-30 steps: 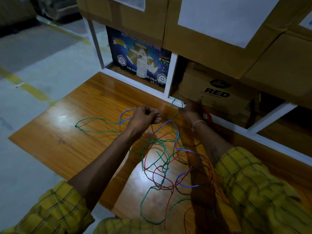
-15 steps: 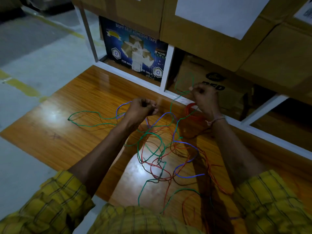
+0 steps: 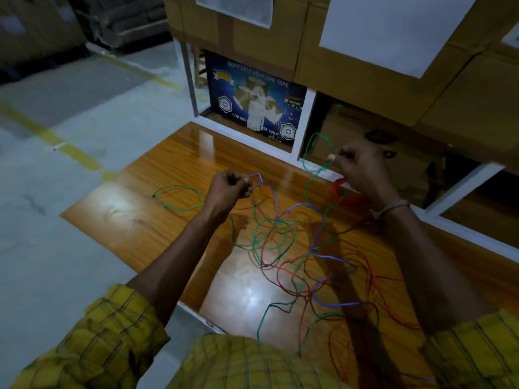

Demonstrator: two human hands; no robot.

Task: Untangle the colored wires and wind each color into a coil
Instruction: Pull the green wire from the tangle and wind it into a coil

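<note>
Lifting since prev. frames: right hand [image 3: 362, 167] has risen above the worktop's [image 3: 157, 220] far edge, pinched on green wire [image 3: 309, 153], its loop now airborne. Left hand [image 3: 229, 189] stays clamped on blue wire [image 3: 317, 209]. Hands further apart. Tangle [image 3: 283, 248] sits mid-worktop, still knotted; separation started, no coil apparent, though red bundle [image 3: 337, 188] by right wrist unclear.

You are viewing a dim scene: glare is pooling on the table [image 3: 174, 228], arms are casting shadows, edges are bowing.
</note>
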